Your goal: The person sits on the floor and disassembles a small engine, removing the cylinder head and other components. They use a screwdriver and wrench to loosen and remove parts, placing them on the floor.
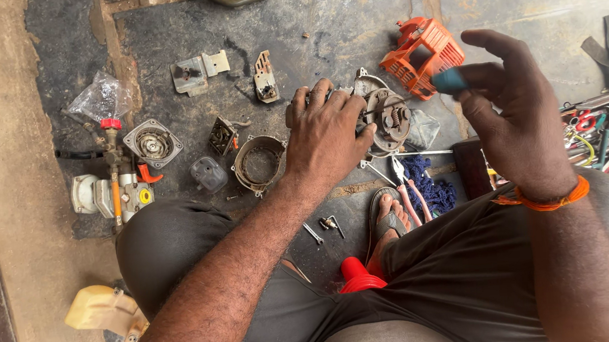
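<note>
A grey metal engine block with a round clutch face [380,118] sits on the dark floor [336,24], gripped from above by the left hand [326,129]. The right hand [514,115], raised to its right, pinches a small blue tool handle [448,80]. An orange plastic engine cover [422,57] lies just behind.

An orange cover [422,54] lies on the dark grey, stained floor [336,16], and the right hand [510,115] pinches a small teal-blue piece [449,81] above an orange wrist thread [549,199]. The engine [380,114] under the left hand [325,133] is dull grey metal. Nearby are a red funnel [360,275], a blue rag [428,183], a cream tank [105,310] and a red-capped valve [110,124].
</note>
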The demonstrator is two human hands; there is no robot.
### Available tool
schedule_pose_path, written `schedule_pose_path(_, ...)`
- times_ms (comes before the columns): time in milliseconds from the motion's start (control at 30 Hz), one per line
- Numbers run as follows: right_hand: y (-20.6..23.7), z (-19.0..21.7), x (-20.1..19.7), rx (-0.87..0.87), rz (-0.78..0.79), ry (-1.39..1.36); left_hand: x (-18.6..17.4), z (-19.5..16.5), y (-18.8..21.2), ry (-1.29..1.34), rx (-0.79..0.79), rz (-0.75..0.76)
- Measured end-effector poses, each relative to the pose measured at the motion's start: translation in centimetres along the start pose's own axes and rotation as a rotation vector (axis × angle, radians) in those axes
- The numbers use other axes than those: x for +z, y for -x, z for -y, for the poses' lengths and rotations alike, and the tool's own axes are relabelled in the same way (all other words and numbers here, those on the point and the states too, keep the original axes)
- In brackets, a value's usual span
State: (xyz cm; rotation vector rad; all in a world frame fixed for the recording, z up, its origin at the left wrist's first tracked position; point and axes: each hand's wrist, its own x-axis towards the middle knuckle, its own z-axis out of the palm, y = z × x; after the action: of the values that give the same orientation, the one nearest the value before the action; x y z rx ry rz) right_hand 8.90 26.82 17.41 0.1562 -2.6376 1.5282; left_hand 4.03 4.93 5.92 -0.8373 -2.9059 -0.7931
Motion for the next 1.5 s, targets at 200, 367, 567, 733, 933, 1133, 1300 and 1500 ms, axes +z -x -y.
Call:
schedule_pose_path(200, -0.3, 0.5, 0.9, -0.244, -0.051, 0.297, 0.5, 0.3, 0.3, -0.014, 0.032, -0.044)
schedule_pose_path(367, -0.2, 1.1, 0.9, -0.123, 0.07, 0.375, 1.3, 0.4, 0.4, -0.008, 0.033, -0.098)
schedule_pose_path(567, -0.3, 1.0, 1.0, -0.069, 0.111, 0.164, 1.7, -0.3, 0.2, -0.007, -0.017, -0.152)
schedule_pose_path(733, -0.6, 0.2, 0.9, -0.02, 0.166, -0.129, 1.5, -0.7, 0.1, 0.003, -0.045, -0.132)
schedule_pose_path(933, 0.0, -2.0, 0.1, 0.08, 0.024, -0.216, 1.7, -0.8, -0.1, -0.025, -0.067, -0.125)
schedule_pose_path(1133, -1.4, -5.6, 0.3, 0.104, -0.078, -0.02, 1.6, -0.7, -0.9, -0.059, -0.034, -0.122)
schedule_pose_path(1300, -1.1, -6.7, 4.1, 0.108, 0.339, 0.455, 1.2, -1.1, -1.2, -0.078, -0.039, 0.001)
schedule_pose_path(1500, -1.1, -4.5, 4.9, 0.124, 0.345, 0.545, 0.7, -0.9, -1.4, -0.053, -0.04, -0.021)
